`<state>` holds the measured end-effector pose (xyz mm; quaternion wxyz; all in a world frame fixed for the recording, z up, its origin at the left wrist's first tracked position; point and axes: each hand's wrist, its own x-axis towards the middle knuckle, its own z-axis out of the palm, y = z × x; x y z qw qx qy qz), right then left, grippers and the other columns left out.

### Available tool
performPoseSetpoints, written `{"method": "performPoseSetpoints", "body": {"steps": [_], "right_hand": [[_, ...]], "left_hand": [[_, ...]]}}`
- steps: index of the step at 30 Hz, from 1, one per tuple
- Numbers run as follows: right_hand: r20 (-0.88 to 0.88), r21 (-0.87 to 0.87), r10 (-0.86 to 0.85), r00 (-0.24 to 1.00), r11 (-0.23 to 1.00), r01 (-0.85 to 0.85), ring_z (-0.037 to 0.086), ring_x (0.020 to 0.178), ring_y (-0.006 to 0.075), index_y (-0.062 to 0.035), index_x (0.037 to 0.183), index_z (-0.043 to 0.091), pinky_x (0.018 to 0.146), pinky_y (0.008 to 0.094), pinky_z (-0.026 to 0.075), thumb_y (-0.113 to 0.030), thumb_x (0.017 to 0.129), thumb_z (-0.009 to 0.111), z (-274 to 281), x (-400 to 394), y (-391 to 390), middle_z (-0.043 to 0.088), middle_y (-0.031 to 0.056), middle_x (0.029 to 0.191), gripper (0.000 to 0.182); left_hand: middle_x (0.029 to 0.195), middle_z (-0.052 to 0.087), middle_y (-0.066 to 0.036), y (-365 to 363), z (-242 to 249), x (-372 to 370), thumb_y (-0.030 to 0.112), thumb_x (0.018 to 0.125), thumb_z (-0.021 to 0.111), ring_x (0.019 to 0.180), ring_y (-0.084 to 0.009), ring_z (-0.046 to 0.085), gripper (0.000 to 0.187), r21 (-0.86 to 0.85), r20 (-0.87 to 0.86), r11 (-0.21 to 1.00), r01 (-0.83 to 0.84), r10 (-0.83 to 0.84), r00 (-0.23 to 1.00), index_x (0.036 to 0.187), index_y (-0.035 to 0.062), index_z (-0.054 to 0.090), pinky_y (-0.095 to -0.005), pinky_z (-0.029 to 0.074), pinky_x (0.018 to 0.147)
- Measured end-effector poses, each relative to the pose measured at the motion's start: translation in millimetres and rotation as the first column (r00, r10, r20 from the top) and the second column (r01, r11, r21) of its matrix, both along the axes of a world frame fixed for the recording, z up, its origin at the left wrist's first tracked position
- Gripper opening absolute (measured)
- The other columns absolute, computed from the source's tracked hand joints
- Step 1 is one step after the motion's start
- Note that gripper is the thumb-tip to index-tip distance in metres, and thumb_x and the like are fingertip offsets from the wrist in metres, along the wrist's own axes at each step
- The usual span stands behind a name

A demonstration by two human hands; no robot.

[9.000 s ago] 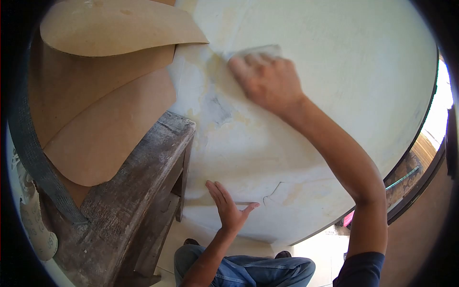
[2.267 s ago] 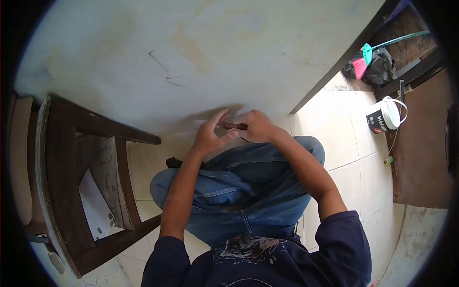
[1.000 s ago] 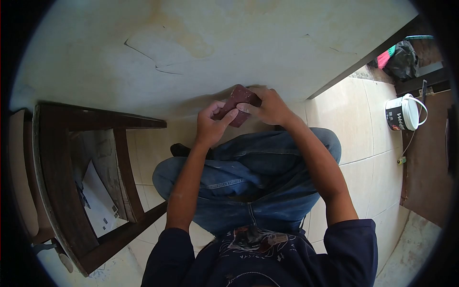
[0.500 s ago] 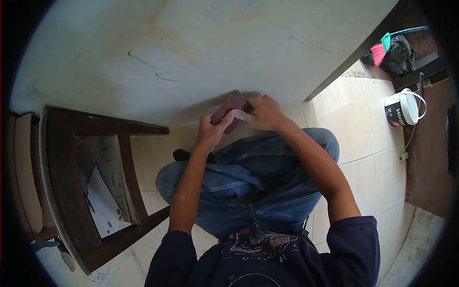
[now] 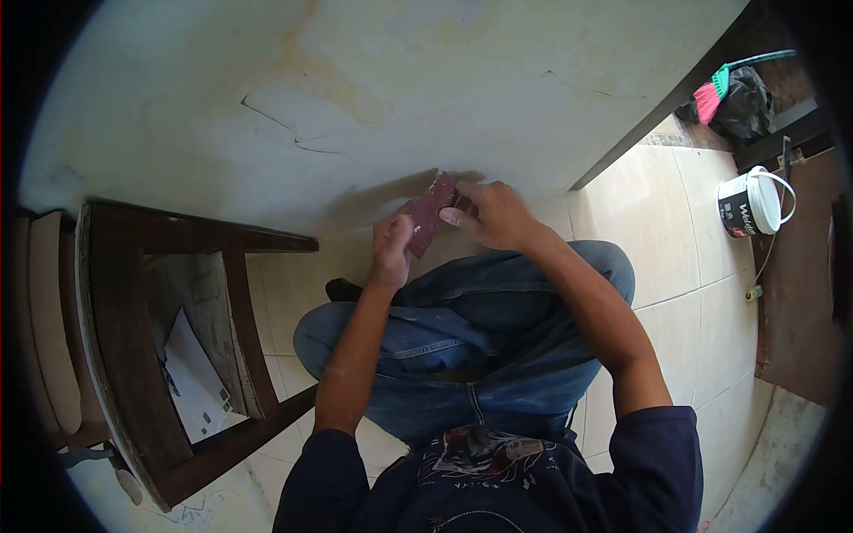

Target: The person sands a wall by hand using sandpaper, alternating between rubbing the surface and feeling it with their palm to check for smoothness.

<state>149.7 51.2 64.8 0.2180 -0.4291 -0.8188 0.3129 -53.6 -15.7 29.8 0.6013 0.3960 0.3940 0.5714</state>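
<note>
A dark red piece of sandpaper (image 5: 430,216), flecked with pale dust, is held between both hands in front of the wall (image 5: 373,98). My left hand (image 5: 391,250) grips its lower left edge, fingers curled behind it. On the other side, my right hand (image 5: 498,216) pinches the right edge between a dust-whitened thumb and the fingers. The sheet stands tilted, its top corner near the wall, where it casts a shadow. Below the hands are my crossed legs in jeans (image 5: 462,311).
A dark wooden frame (image 5: 200,231) stands close on the left, papers (image 5: 195,377) inside it. On the right, a white bucket (image 5: 749,204) sits on the tiled floor (image 5: 657,266). Behind it are a pink-and-green broom (image 5: 708,99) and a black plastic bag (image 5: 745,102). Thin cracks mark the wall.
The sandpaper has turned in my hands and shows a narrower face. My left thumb has drawn back toward its left edge, and my right thumb has shifted.
</note>
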Motion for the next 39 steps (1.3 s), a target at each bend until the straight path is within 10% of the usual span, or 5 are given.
{"method": "performPoseSetpoints", "body": {"steps": [4,16,25,31,39], "right_hand": [[0.009,-0.038,0.057,0.998,0.998,-0.056,0.069,0.074,0.0343,-0.0017,0.111,0.065,0.070,0.0434,0.052,-0.041,0.090,0.068,-6,-1,0,0.071,0.0150,0.080,0.045],[0.347,0.032,-0.039,0.937,0.999,0.030,0.069,0.081,0.0355,-0.0095,0.102,0.069,0.073,0.0470,0.053,-0.049,0.090,0.063,-9,-4,2,0.072,0.0126,0.083,0.041],[0.540,-0.027,0.014,0.842,1.000,0.001,0.069,0.084,0.0364,-0.0070,0.086,0.073,0.075,0.0463,0.054,-0.054,0.087,0.065,-1,7,-4,0.071,0.0161,0.083,0.048],[0.542,-0.062,0.022,0.840,0.998,0.013,0.069,0.097,0.0364,-0.0054,0.101,0.071,0.083,0.0474,0.054,-0.057,0.087,0.064,10,23,-8,0.071,0.0188,0.097,0.054],[0.535,-0.158,0.190,0.823,0.980,-0.123,0.065,0.104,0.0393,-0.0070,0.121,0.066,0.091,0.0493,0.050,-0.057,0.086,0.064,11,15,-12,0.069,0.0215,0.104,0.061]], "left_hand": [[0.131,0.059,-0.015,5,7,-6,0.061,0.103,0.023,0.122,-0.0233,0.056,0.081,-0.170,0.317,0.978,0.123,-0.063,0.946,0.138,-0.0084,0.047,-0.0365,0.042,0.103],[0.152,0.037,-0.022,-4,-4,29,0.034,0.094,0.063,0.140,-0.0316,0.038,0.075,0.316,-0.452,0.926,0.209,-0.047,0.891,0.150,-0.0052,0.030,-0.0419,0.029,0.115],[0.148,0.041,-0.027,-11,-10,30,0.010,0.098,0.048,0.137,-0.0424,0.040,0.055,0.297,-0.704,0.925,0.238,0.043,0.709,0.147,-0.0083,0.030,-0.0440,0.034,0.113],[0.149,0.039,-0.028,-19,10,14,0.005,0.092,0.048,0.142,-0.0455,0.032,0.057,0.779,-0.626,0.606,0.158,0.741,0.243,0.145,-0.0097,0.035,-0.0530,0.025,0.117],[0.160,0.010,-0.030,39,27,-25,0.010,0.103,0.031,0.149,-0.0405,0.016,0.058,0.807,-0.360,0.313,-0.500,0.933,0.003,0.153,-0.0096,0.006,-0.0488,0.007,0.121]]}}
